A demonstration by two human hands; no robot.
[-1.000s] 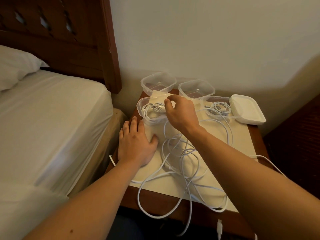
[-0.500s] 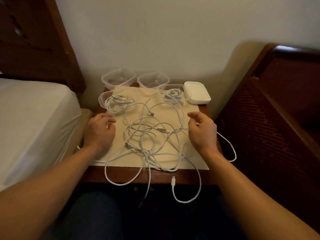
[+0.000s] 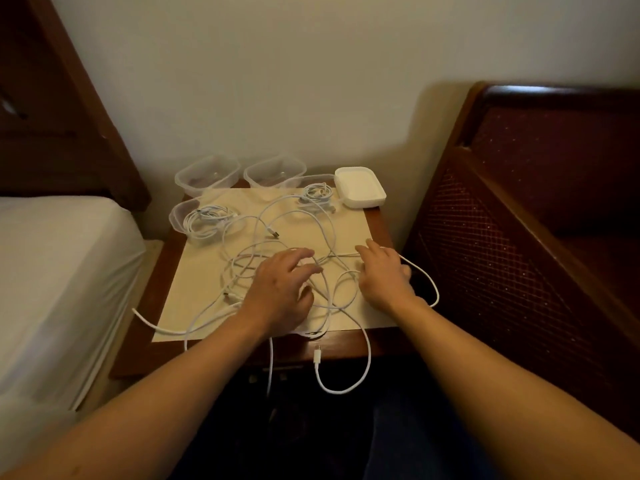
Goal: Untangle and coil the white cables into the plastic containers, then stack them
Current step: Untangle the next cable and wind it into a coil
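A loose tangle of white cables [image 3: 277, 237] covers the cream mat [image 3: 194, 289] on the bedside table. My left hand [image 3: 280, 292] lies over the middle of the tangle with its fingers spread and relaxed. My right hand [image 3: 384, 275] rests at the tangle's right side, fingers straight, and a cable loop runs out from under it. A clear container [image 3: 178, 216] at the left holds a coiled cable [image 3: 207, 220]. Another container [image 3: 320, 178] at the back right holds a second coil [image 3: 315, 195]. Two clear containers [image 3: 207, 174] [image 3: 275, 173] stand empty at the back.
A white lid stack [image 3: 360, 187] sits at the table's back right corner. One cable end with a plug [image 3: 317, 355] hangs over the front edge. A bed [image 3: 52, 271] is close on the left. A dark wooden bed frame [image 3: 519, 237] stands on the right.
My left hand has moved from the table's left side to the middle of the tangle. My right hand stays at the right side of the cables.
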